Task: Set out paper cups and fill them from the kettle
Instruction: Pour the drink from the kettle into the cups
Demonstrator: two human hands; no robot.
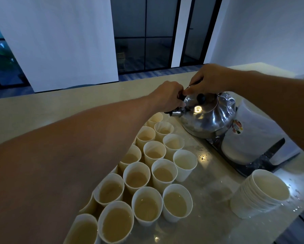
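Mostly done, by the look of it. The set-out paper cups (148,205) stand in tight rows on the glossy counter (207,182), running from the near-left edge up toward the kettle (208,117). Nearly all hold pale tan liquid. One cup (185,164) at the right side of the cluster looks white inside — probably still empty, though the dim light makes that uncertain. The far cups near the spout (176,112) are too small to judge for fill.

Count: about sixteen cups visible in the cluster (the left arm hides some, so the true number may be higher). One kettle. One nested stack of spare cups (261,192) stands apart at the right, individual cups not countable. One white lidded tub with a coloured sticker (253,138) sits just behind-right of the kettle, on a dark tray or stand.

Hands — both are at the kettle. The left hand (167,97) is curled round something dark at the spout-side end of the handle, just above the spout. The right hand (210,80) is curled over the top handle, thumb and fingers closed on it. The kettle seems to rest on the counter, upright or barely tilted; no stream shows.

Left to do, as I judge it: fill the white cup, maybe set out more from the stack.
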